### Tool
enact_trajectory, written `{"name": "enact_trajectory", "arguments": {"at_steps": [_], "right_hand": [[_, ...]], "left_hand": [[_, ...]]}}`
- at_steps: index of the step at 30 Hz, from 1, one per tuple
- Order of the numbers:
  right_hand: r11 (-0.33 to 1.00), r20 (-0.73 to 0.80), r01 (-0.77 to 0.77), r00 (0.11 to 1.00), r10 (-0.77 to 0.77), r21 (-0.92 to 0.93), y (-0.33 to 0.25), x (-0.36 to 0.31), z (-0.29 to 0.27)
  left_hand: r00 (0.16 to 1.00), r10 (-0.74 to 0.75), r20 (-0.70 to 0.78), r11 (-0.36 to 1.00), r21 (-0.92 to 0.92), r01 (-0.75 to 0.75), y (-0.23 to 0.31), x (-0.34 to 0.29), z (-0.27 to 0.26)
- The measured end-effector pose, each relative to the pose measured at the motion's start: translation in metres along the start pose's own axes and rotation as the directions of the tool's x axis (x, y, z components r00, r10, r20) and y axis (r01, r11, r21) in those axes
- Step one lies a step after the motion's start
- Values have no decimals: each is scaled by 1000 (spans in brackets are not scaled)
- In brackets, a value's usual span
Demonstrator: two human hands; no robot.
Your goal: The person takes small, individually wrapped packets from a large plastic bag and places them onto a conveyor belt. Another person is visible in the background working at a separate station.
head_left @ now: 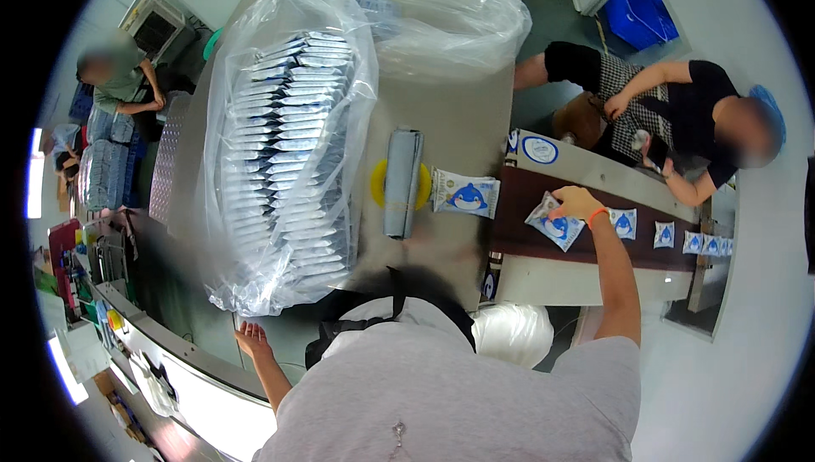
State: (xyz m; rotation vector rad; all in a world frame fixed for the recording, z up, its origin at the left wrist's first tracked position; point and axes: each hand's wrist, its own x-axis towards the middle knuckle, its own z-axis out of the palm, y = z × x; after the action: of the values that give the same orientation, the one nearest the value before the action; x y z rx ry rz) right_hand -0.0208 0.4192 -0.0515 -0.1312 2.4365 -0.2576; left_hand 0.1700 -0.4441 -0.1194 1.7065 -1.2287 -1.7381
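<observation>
Above the dark conveyor belt [531, 183], my right hand [579, 204] has its fingers closed on the upper edge of a small white-and-blue packet [556, 231] printed with a whale-like figure. That packet sits tilted. Another such packet [467, 195] lies at the belt's left end, partly on the metal table [450, 122]. My left hand [253, 339] is open with nothing in it, fingers apart, just below the bottom end of a large clear plastic bag [225, 233]. Inside the bag, many packets [310, 148] stand packed in two rows.
A grey roll [402, 182] lies over a yellow ring [377, 183] on the table. More packets [666, 234] line the belt to the right. A second clear bag [458, 12] lies at the back. A co-worker [679, 114] sits beyond the belt holding a phone; another person [123, 84] is far left.
</observation>
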Motion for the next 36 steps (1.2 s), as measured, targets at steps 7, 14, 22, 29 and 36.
{"name": "enact_trajectory", "arguments": {"at_steps": [7,14,22,29,36], "right_hand": [[895,-19,433,901,-433,105,-126,124,-17],[993,116,120,986,-122,21,-181,107,46],[969,-276,180,935,-222,-169,-271,2,154],[671,53,-157,984,172,724,-278,-45,132],[92,-176,213,935,-307,973,-249,-32,63]], "left_hand": [[967,231,103,954,174,-246,21,-13,11],[893,411,180,876,193,-442,78,-39,17],[632,611,478,545,326,-773,160,-72,113],[656,440,614,-47,745,-666,152,-106,203],[845,214,490,6,864,-503,124,-79,171]]}}
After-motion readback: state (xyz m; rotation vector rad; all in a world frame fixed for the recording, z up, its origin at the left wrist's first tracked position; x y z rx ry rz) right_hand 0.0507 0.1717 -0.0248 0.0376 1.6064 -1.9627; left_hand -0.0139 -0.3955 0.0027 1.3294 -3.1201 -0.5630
